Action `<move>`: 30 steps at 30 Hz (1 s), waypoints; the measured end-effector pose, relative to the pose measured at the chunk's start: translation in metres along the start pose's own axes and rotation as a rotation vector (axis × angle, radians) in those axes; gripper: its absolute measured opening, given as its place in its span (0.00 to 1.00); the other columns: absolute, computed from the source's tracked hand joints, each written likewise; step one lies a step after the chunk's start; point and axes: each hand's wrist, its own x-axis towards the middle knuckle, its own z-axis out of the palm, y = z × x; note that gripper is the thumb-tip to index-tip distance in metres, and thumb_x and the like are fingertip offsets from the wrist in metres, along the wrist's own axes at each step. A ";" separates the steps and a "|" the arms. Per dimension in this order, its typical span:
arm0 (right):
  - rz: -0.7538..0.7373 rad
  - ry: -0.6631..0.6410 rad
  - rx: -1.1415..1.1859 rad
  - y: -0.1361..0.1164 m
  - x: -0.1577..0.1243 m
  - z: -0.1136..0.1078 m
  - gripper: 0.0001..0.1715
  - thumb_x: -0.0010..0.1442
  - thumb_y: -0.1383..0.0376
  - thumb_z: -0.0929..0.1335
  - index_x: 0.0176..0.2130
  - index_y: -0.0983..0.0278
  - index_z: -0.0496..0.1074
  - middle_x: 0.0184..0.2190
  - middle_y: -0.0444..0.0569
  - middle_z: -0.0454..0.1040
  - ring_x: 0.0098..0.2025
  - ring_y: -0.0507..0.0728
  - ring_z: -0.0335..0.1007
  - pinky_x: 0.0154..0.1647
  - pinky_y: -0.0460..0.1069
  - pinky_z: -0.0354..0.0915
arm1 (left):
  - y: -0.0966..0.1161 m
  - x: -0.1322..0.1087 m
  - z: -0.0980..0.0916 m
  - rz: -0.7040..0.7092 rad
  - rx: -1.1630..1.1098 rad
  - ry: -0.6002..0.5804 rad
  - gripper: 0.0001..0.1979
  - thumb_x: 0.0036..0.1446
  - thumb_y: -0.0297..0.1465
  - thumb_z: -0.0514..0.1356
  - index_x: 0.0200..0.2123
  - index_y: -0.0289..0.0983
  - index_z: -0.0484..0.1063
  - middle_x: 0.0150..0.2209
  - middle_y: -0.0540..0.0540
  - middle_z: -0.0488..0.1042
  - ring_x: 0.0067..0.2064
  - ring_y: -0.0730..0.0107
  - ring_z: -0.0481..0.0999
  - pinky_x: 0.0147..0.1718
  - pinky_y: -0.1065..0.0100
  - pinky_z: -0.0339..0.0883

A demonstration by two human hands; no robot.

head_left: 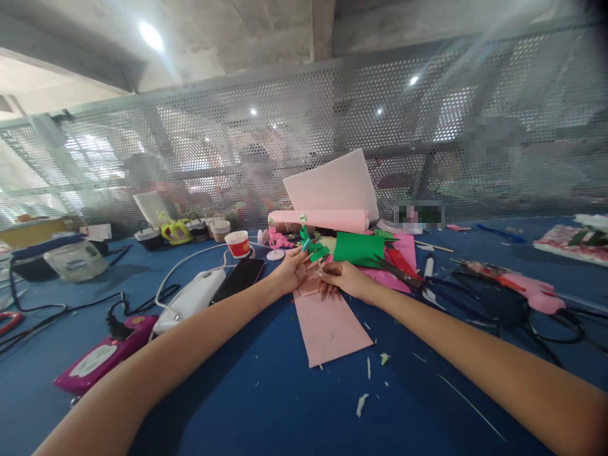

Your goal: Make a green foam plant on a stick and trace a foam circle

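In the middle of the head view my left hand (291, 271) is closed on a small green leaf-like craft piece (317, 253), its curled strips standing up past the fingers. Close on its right, my right hand (344, 278) has its fingers pinched together by the lower end of that piece. What lies between those fingertips is too small to make out. Under both hands is a light pink sheet (332, 329) on the blue table. A green sheet (360, 247) lies just beyond my right hand, beside dark-bladed scissors (396, 271).
A pink glue gun (527, 288) with cables lies at right. At left are a black phone (239, 280), a white power strip (192, 297), a magenta box (107, 354) and a red paper cup (237, 243). A pink roll (318, 220) lies behind, before a perforated metal screen (213, 139).
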 end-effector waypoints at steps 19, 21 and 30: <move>0.005 0.019 -0.016 -0.002 -0.001 0.003 0.31 0.44 0.39 0.71 0.25 0.65 0.69 0.17 0.47 0.75 0.17 0.50 0.66 0.18 0.44 0.61 | -0.001 -0.006 0.010 0.075 0.125 0.037 0.21 0.37 0.25 0.72 0.39 0.36 0.76 0.32 0.45 0.80 0.37 0.62 0.80 0.34 0.66 0.73; 0.008 0.021 -0.020 -0.002 -0.001 0.003 0.31 0.44 0.40 0.71 0.25 0.65 0.69 0.17 0.47 0.76 0.17 0.50 0.67 0.18 0.45 0.61 | -0.001 -0.007 0.010 0.081 0.132 0.059 0.21 0.37 0.25 0.72 0.39 0.36 0.76 0.31 0.45 0.80 0.37 0.62 0.80 0.35 0.66 0.73; 0.008 0.025 -0.030 -0.002 -0.001 0.003 0.29 0.45 0.41 0.71 0.24 0.65 0.69 0.17 0.47 0.76 0.16 0.50 0.66 0.17 0.45 0.61 | -0.002 -0.003 0.008 0.095 0.137 0.133 0.16 0.36 0.21 0.71 0.33 0.34 0.77 0.30 0.45 0.80 0.36 0.65 0.80 0.41 0.65 0.71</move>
